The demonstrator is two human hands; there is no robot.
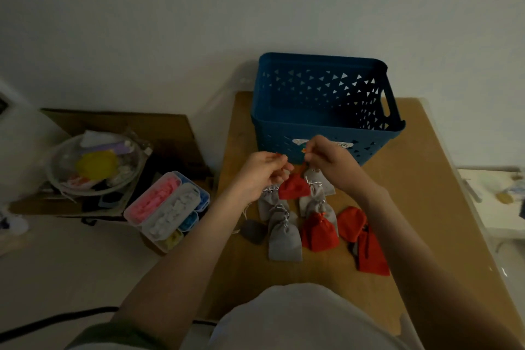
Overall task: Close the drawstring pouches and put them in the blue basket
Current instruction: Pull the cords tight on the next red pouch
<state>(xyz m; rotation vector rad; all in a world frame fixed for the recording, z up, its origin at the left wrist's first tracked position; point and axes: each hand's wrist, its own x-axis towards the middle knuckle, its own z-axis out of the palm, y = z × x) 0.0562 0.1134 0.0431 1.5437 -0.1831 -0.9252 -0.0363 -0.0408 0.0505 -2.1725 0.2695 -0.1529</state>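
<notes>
- The left hand (262, 172) and the right hand (331, 162) each pinch one end of the orange cord (304, 150), with the fingers curled on it. The two hands are apart and are raised above the table.
- The red pouch (294, 187) hangs between them under the cord. Its neck looks already gathered.
- I judge the pouch to be light, soft cloth that will sag and swing. The thin cord may slip, so the hold is best close to the neck or around the body.
- The blue basket (272, 136) stands just behind the hands with its top open. Its wall is high, so the pouch must go up over the front rim. I see no pouch inside it.
- The grey pouches (285, 241) and the other red pouches (319, 233) lie crowded below the hands, some of them overlapping.
- The table (412, 179) has bare room at the right. Its left edge is near the pouches, and beyond it are plastic boxes (167, 207) and a bowl (93, 165).
</notes>
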